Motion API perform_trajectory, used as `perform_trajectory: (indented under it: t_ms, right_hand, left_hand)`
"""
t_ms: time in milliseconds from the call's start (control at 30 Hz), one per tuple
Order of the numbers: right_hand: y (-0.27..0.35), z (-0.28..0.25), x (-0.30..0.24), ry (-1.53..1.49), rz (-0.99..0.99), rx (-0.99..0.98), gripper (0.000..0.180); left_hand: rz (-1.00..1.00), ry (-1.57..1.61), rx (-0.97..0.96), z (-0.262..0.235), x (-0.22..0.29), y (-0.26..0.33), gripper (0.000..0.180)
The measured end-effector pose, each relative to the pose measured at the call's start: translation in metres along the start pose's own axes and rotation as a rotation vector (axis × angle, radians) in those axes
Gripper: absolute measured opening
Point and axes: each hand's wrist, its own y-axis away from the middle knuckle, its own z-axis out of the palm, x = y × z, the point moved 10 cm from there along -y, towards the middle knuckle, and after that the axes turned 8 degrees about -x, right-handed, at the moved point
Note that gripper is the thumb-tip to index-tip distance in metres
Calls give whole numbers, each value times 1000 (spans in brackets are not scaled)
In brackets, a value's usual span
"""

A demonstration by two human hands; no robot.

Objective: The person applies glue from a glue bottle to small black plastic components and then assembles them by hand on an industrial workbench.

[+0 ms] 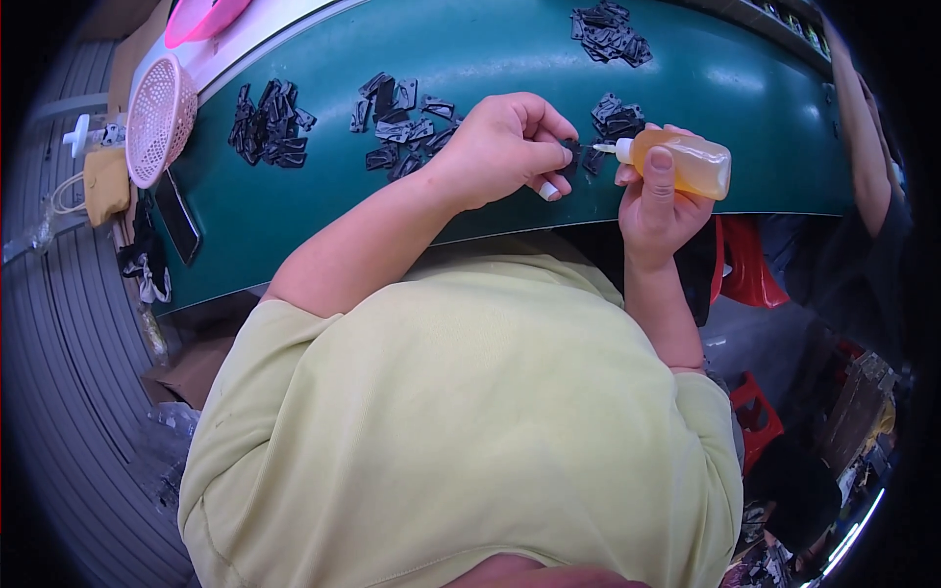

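Fingers of the left hand (505, 147) pinch a small black plastic piece (571, 150) just above the green table (490, 49), while the right hand (655, 201) grips an amber squeeze bottle (681, 162) — its white nozzle almost touching the piece. This looks like the gluing step; next comes a gentle, steady squeeze. Heaps of similar black pieces (397, 127) lie near — a pink basket (157, 118) well apart.
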Motion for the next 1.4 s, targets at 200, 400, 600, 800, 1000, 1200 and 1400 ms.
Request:
perform_trajectory:
  t_ms: [200, 400, 600, 800, 1000, 1200, 1400]
  right_hand:
    - [1, 0, 2, 23, 33, 5, 26]
    - [1, 0, 3, 47, 53, 14, 24]
    - [1, 2, 1, 100, 41, -14, 24]
    - [2, -10, 2, -66, 29, 77, 26]
    - [3, 9, 2, -64, 77, -122, 30]
    - [6, 6, 7, -75, 75, -144, 28]
    - [7, 9, 8, -44, 92, -158, 29]
  left_hand:
    - [0, -14, -4, 0, -2, 0, 18]
    - [-1, -37, -9, 1, -1, 1, 18]
    - [4, -47, -9, 1, -1, 1, 18]
    - [-2, -21, 21, -1, 0, 2, 15]
    - [5, -33, 36, -1, 1, 1, 14]
    - [8, -67, 36, 0, 3, 1, 14]
    - [-2, -61, 36, -1, 1, 1, 15]
